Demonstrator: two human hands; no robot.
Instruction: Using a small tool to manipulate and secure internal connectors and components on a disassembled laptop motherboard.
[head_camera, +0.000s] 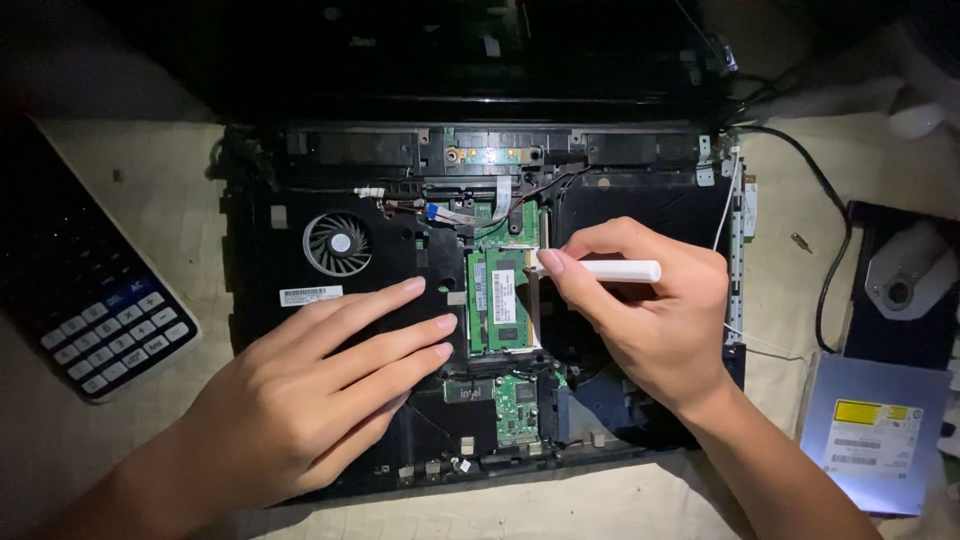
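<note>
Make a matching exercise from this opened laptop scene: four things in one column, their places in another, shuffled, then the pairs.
Things
1. Fan
2. Calculator
3. Optical drive
4. White tool

Places
A. On the cloth, far left
B. In the right hand
C. On the cloth, lower right
D. In the laptop, above the left hand

Pairs: 1-D, 2-A, 3-C, 4-B
</note>
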